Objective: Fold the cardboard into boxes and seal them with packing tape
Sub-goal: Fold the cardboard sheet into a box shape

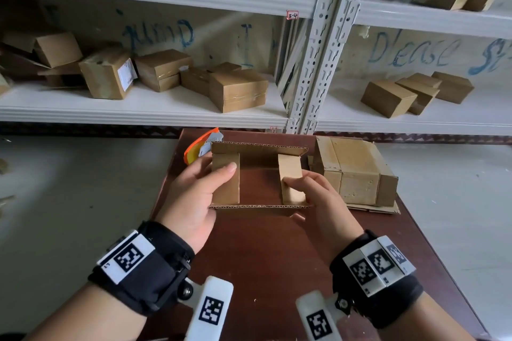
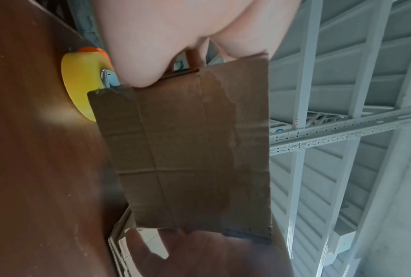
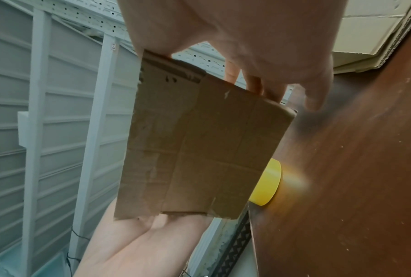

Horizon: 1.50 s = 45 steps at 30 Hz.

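Both hands are holding a half-formed cardboard box (image 1: 259, 174) in the air just above the brown table (image 1: 249, 252), open side facing the head camera.

Left hand (image 1: 191, 196): gripping the box's left end, palm turned inward, thumb (image 1: 225, 171) lying across the folded-in left flap (image 1: 225, 180), the other fingers wrapping behind the box and out of the head view. Wrist is angling up from lower left.

Right hand (image 1: 318, 196): gripping the right end, fingers (image 1: 293, 181) curling over the right inner flap (image 1: 291, 178) and pressing on it, thumb sitting under the near bottom edge.

The long flaps near and far are standing open. In the left wrist view the box's outer panel (image 2: 187, 150) is filling the centre, creased.

A tape dispenser (image 1: 201, 144), orange with a yellow roll, is lying on the table just behind the box's left corner. A stack of flat cardboard (image 1: 357, 171) is sitting on the table to the right. White shelving (image 1: 155, 108) behind is carrying finished boxes.
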Each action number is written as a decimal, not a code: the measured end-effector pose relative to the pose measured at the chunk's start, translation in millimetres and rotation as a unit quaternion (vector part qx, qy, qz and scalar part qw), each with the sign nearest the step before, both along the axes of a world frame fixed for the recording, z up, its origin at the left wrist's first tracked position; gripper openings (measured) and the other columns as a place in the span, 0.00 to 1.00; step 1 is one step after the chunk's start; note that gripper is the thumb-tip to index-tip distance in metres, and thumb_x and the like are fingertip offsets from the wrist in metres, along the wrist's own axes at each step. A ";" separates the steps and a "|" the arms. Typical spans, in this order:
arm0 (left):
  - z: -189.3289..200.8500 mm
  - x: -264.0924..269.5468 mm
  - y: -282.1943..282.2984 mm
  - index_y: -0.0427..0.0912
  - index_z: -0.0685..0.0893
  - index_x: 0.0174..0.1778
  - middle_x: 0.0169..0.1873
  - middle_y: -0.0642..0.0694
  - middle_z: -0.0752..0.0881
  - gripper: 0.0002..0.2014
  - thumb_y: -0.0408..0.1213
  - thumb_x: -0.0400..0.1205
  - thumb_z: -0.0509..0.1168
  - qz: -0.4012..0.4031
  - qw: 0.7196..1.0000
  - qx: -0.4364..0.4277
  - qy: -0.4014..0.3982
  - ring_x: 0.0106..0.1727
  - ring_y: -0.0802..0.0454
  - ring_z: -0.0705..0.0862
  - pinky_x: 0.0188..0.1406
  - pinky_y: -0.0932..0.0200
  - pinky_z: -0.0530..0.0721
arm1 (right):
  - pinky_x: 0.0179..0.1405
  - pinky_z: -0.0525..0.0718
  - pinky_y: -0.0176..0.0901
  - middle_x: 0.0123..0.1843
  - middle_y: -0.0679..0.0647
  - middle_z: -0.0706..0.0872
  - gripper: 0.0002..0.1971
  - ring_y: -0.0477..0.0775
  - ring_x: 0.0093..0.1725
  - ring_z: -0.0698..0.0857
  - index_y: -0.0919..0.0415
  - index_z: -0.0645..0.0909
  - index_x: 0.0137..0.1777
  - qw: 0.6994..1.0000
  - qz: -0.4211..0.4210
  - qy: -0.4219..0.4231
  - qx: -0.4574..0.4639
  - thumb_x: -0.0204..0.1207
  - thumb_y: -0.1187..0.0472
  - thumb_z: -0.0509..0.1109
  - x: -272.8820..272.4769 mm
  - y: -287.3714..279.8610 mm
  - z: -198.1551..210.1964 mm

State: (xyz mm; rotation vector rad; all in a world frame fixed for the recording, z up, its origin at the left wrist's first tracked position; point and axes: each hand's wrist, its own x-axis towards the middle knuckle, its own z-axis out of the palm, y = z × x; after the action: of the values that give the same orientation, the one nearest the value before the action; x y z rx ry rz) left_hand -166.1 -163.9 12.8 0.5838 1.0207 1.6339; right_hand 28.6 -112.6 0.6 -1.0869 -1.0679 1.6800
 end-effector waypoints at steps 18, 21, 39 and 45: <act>-10.4 -4.6 -2.3 0.47 0.89 0.59 0.52 0.45 0.90 0.13 0.36 0.84 0.62 0.005 0.998 -0.032 -0.060 0.57 0.44 0.86 0.47 0.53 0.81 | 0.51 0.79 0.56 0.48 0.57 0.84 0.25 0.60 0.50 0.83 0.58 0.81 0.60 0.998 -0.049 0.026 -0.016 0.63 0.50 0.72 -14.0 -6.4 -1.4; -9.1 -4.4 -3.6 0.55 0.91 0.57 0.55 0.45 0.89 0.18 0.37 0.74 0.64 -0.002 0.999 -0.022 -0.034 0.59 0.42 0.85 0.51 0.49 0.84 | 0.52 0.79 0.58 0.50 0.57 0.85 0.25 0.61 0.52 0.83 0.58 0.81 0.61 0.997 -0.055 0.040 -0.020 0.63 0.51 0.71 -13.8 -5.3 -4.0; -4.8 2.6 -9.0 0.46 0.88 0.62 0.47 0.44 0.87 0.22 0.24 0.79 0.57 -0.014 1.000 -0.022 -0.010 0.42 0.50 0.84 0.32 0.61 0.81 | 0.53 0.80 0.58 0.52 0.60 0.87 0.27 0.63 0.55 0.84 0.62 0.79 0.65 0.997 -0.057 0.054 -0.013 0.63 0.56 0.66 -16.3 -9.0 -1.8; -6.2 2.4 -10.2 0.45 0.88 0.65 0.48 0.43 0.85 0.25 0.23 0.76 0.59 -0.026 0.999 -0.025 0.001 0.43 0.48 0.81 0.34 0.59 0.77 | 0.33 0.82 0.44 0.45 0.58 0.88 0.15 0.53 0.40 0.86 0.63 0.78 0.65 0.998 -0.043 0.040 -0.010 0.80 0.67 0.61 -9.2 -10.1 -5.8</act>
State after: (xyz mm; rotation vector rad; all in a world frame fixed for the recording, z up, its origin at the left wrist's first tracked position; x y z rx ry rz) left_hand -163.7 -174.1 6.5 0.5748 1.0374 1.5569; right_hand 19.4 -122.7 -5.3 -1.0538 -0.9433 1.6552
